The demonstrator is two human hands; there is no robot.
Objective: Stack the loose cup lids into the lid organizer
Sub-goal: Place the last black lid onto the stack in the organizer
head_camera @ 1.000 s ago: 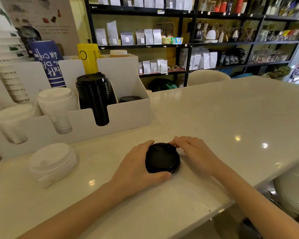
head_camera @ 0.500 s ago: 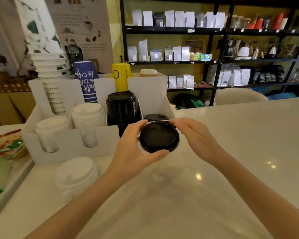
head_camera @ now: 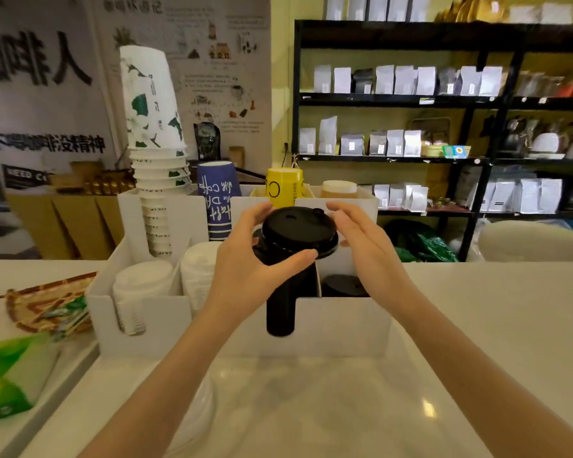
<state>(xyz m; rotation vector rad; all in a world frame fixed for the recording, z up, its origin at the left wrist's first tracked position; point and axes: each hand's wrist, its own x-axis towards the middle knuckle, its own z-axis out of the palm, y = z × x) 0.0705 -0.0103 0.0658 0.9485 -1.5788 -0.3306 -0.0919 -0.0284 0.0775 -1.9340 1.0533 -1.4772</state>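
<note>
Lid (head_camera: 297, 231), black, light and thin-walled by my judgement, sits at frame centre pinched at its rim by my left hand (head_camera: 250, 259), right hand (head_camera: 366, 244) spread alongside.

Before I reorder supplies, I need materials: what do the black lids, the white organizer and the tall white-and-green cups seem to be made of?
Black lids: likely thin moulded plastic, smooth with a slight sheen and a formed rim.
White organizer: matte flat panels with folded corners; coated cardboard or foam board, hard to tell.
Tall white-and-green cups: probably paper, matte with a printed pattern and rolled rims.
</note>
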